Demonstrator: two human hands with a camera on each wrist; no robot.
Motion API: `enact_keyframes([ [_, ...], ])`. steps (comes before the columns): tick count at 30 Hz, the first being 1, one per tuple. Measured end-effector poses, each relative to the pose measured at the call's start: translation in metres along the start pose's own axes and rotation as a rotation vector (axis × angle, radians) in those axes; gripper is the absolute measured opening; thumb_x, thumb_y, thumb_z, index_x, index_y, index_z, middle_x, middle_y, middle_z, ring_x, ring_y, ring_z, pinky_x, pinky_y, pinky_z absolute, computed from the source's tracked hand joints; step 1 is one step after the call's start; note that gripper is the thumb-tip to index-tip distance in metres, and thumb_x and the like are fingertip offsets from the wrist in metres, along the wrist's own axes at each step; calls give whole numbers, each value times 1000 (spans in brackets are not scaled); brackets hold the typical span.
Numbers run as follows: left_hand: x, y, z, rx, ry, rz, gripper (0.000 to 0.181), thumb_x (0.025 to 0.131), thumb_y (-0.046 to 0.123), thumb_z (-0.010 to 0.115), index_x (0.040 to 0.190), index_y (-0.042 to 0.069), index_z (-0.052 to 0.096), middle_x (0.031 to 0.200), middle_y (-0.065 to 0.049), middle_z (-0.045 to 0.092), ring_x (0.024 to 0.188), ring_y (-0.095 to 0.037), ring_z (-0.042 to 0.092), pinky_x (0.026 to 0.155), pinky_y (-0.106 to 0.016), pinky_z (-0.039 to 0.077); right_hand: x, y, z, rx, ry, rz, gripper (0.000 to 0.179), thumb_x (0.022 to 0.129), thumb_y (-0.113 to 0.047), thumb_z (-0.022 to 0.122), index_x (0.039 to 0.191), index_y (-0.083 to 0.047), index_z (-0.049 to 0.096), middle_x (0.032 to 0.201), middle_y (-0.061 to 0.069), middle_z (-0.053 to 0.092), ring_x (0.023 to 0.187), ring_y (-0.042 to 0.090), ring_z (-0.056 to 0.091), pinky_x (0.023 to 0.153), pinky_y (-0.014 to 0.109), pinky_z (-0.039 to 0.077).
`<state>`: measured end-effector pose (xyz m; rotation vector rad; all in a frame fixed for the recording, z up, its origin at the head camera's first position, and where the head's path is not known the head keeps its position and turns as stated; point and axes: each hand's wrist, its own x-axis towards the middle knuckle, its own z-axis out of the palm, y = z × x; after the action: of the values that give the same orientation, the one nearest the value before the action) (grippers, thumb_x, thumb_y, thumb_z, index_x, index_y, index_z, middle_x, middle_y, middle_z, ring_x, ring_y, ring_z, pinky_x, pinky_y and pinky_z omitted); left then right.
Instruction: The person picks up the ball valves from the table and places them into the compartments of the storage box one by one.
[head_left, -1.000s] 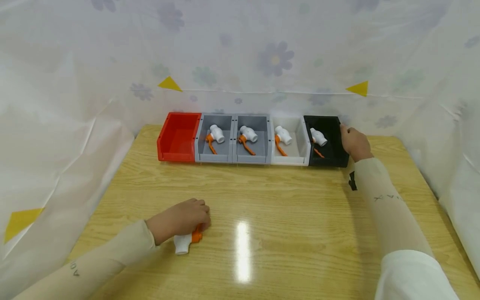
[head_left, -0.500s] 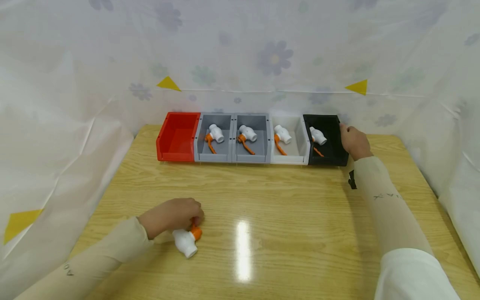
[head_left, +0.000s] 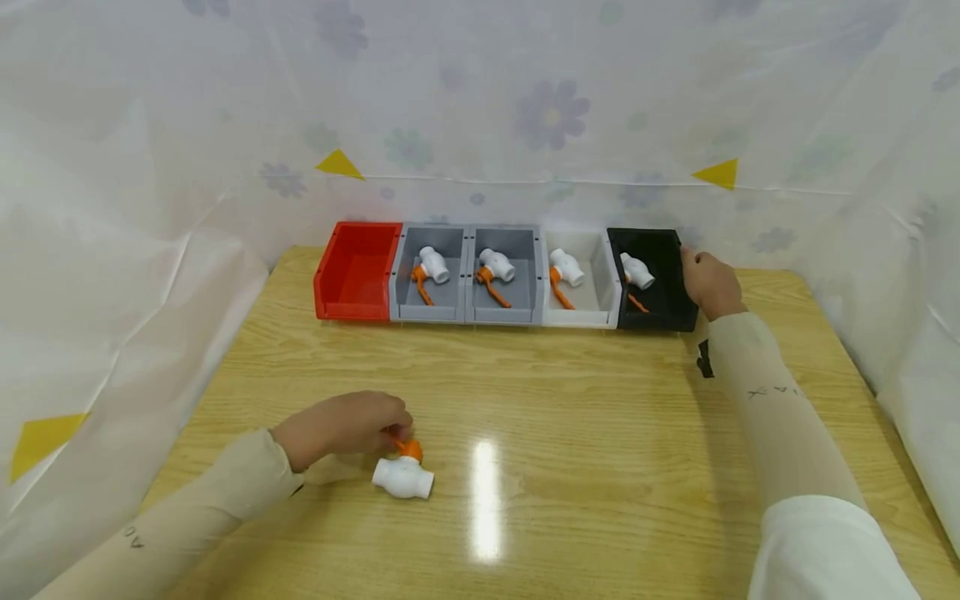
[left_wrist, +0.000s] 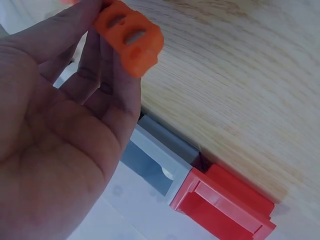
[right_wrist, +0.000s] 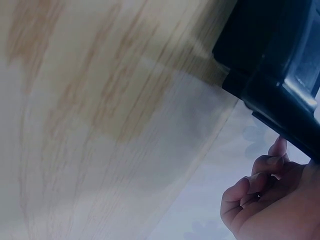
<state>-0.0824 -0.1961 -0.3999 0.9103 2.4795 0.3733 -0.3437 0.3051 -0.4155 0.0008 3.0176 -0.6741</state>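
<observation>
Low over the table, my left hand [head_left: 351, 423] pinches the orange lever of a white ball valve [head_left: 405, 478]. Up close in the left wrist view, the orange handle [left_wrist: 131, 36] sticks out past the fingertips, while the white body is out of sight there. At the far right my right hand [head_left: 712, 286] grips the side wall of the black bin [head_left: 660, 315]. Its curled fingers [right_wrist: 237, 192] show beneath the bin's edge in the right wrist view; the thumb is hidden there. Another white and orange valve [head_left: 637, 272] lies inside the black bin.
Left of the black bin, joined in a row, stand a white bin [head_left: 598, 287], two grey bins [head_left: 517, 242] and a red bin [head_left: 356, 267]. One valve lies in each grey bin and in the white one. A floral sheet [head_left: 480, 100] hangs behind the table.
My left hand has turned the valve: its white body swung out from under the hand, shifted right and now lies crosswise. The right hand stays on the black bin.
</observation>
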Motion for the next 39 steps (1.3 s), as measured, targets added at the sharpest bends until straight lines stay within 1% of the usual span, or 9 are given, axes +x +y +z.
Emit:
enact_keyframes([
  [2,1,0,0,5,12,14,15,80,8,71,80,19,61,75,10,50,68,-6,46,66,-23,44,0,0,0,3,-3,1,74,92,-61,6,93,2,45,85,21,46,74,37,47,62,46,35],
  [6,3,-1,1,13,63,68,13,81,7,70,81,17,62,75,9,51,68,-6,47,65,-23,44,0,-1,0,7,-14,1,78,92,-61,5,101,5,46,92,25,48,79,40,49,65,49,37],
  [9,5,0,1,17,129,115,10,83,9,69,81,15,61,75,8,51,67,-6,46,64,-22,43,0,-1,-1,10,-21,2,80,92,-61,5,106,7,46,98,26,48,82,41,49,66,50,37],
  [12,7,1,2,30,192,144,8,85,12,67,81,13,60,75,6,51,67,-7,46,63,-22,42,0,-1,-1,13,-24,5,81,91,-61,4,108,7,46,98,26,48,82,41,49,66,50,37],
  [17,9,0,3,75,263,153,8,85,10,66,81,13,59,75,6,50,66,-6,44,62,-21,42,2,1,0,8,-32,8,82,91,-61,4,111,7,45,102,27,48,85,43,49,67,51,37],
  [22,9,-1,4,138,360,105,8,83,8,67,83,14,61,76,7,49,66,-7,44,62,-21,43,3,3,0,10,-41,9,86,91,-61,3,119,9,43,111,31,46,93,47,48,73,55,38],
  [28,7,-2,-1,162,471,8,10,81,9,70,83,11,61,77,5,52,66,-7,47,63,-23,46,3,1,-1,8,-37,7,85,90,-62,3,116,9,44,109,30,47,92,46,48,73,55,37],
  [34,2,-5,-18,179,612,-67,14,79,4,67,78,11,55,73,3,48,64,-10,45,58,-22,43,3,1,-1,16,-31,1,85,91,-61,4,115,10,44,106,29,47,90,45,48,73,54,37],
  [39,-3,-9,-35,150,730,-139,8,80,4,65,82,7,58,75,0,51,65,-11,48,57,-23,46,4,2,0,10,-35,9,85,90,-62,4,114,9,44,105,29,47,88,44,49,71,53,38],
])
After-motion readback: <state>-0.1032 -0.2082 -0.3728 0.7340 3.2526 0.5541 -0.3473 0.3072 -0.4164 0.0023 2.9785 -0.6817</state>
